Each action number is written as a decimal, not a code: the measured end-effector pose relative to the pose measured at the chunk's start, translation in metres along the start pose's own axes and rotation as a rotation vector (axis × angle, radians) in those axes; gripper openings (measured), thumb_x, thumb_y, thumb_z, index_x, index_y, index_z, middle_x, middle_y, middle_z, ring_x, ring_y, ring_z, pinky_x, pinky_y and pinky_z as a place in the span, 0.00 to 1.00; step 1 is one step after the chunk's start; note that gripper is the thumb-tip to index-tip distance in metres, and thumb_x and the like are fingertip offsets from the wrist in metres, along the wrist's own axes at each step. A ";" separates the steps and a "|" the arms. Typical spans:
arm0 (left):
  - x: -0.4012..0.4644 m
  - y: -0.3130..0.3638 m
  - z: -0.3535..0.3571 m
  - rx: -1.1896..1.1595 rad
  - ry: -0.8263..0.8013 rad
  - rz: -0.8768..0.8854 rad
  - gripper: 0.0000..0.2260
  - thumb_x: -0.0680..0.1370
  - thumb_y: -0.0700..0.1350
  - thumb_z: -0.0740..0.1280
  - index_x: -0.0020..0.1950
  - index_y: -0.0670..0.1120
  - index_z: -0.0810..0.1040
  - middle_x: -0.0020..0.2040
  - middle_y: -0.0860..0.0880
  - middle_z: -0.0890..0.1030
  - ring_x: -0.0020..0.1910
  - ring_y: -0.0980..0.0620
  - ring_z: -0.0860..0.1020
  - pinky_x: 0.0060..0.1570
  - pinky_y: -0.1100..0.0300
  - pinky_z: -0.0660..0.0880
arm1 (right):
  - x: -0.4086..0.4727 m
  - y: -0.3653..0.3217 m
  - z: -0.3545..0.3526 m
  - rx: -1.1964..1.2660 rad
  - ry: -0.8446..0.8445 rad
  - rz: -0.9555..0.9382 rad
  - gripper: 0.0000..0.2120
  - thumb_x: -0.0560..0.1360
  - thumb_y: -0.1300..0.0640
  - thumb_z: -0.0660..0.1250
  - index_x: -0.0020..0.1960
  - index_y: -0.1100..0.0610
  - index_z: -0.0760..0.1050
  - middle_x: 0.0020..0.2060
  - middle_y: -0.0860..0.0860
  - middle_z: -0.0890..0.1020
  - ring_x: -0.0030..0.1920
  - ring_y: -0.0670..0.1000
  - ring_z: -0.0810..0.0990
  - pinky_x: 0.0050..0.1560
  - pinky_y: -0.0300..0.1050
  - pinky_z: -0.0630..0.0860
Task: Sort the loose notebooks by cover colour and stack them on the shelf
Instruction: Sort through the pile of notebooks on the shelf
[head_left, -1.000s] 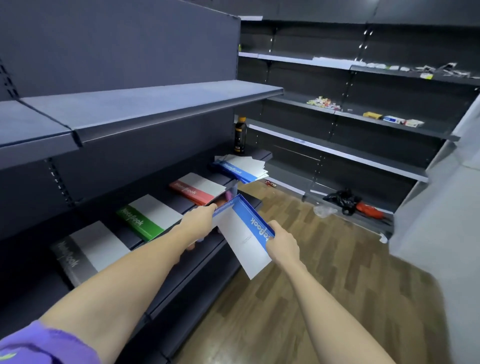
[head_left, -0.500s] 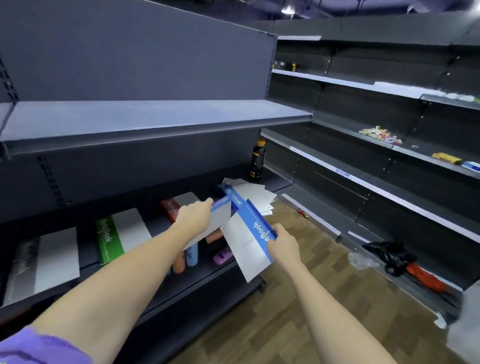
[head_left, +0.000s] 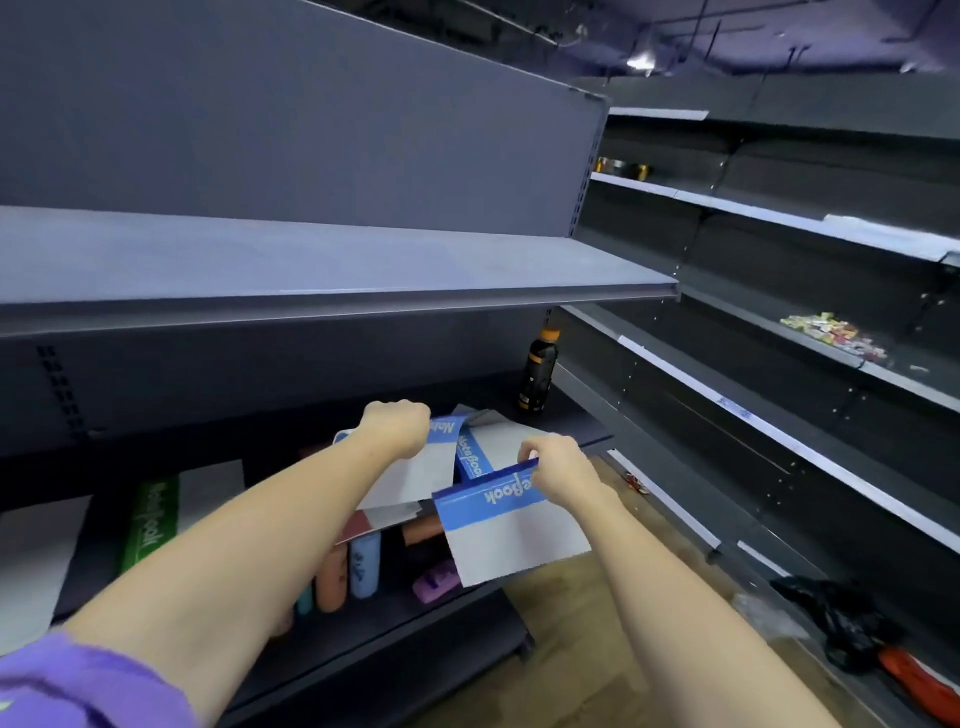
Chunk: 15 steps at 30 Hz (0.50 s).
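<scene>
Now both hands (head_left: 556, 470) farther over the shelf (head_left: 571, 415), each gripping a blue notebook (head_left: 511, 525).

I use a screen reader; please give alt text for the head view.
Each hand, left and right, grips a blue notebook over a dark shelf holding a green notebook.
</scene>
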<state>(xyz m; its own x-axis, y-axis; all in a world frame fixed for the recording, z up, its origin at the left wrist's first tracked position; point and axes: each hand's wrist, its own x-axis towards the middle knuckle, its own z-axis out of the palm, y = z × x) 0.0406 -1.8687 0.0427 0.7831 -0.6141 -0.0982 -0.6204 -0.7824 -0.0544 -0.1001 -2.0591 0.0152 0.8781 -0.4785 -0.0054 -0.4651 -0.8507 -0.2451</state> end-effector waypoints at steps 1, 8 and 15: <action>0.006 0.000 0.002 0.008 -0.030 -0.011 0.22 0.78 0.34 0.55 0.69 0.46 0.72 0.59 0.45 0.79 0.46 0.45 0.74 0.44 0.53 0.69 | 0.010 0.000 0.003 -0.040 0.003 -0.032 0.18 0.73 0.68 0.59 0.50 0.46 0.76 0.54 0.54 0.75 0.51 0.54 0.75 0.44 0.47 0.76; 0.028 -0.006 0.014 -0.054 -0.168 -0.148 0.24 0.79 0.36 0.55 0.76 0.48 0.66 0.68 0.45 0.75 0.62 0.43 0.76 0.57 0.51 0.74 | 0.075 -0.009 0.031 -0.305 -0.072 -0.450 0.19 0.77 0.69 0.59 0.62 0.51 0.75 0.56 0.54 0.73 0.61 0.56 0.68 0.48 0.46 0.65; 0.022 -0.008 0.003 -0.144 -0.256 -0.280 0.22 0.80 0.38 0.56 0.74 0.47 0.68 0.67 0.46 0.75 0.58 0.45 0.76 0.50 0.56 0.71 | 0.128 -0.025 0.048 -0.326 -0.011 -0.758 0.13 0.79 0.63 0.60 0.61 0.52 0.73 0.59 0.55 0.73 0.64 0.58 0.68 0.56 0.47 0.65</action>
<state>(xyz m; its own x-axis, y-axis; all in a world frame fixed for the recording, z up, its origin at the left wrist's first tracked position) 0.0629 -1.8755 0.0381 0.8733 -0.3440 -0.3449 -0.3581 -0.9334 0.0239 0.0297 -2.0887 -0.0259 0.9670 0.2517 0.0381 0.2465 -0.9631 0.1077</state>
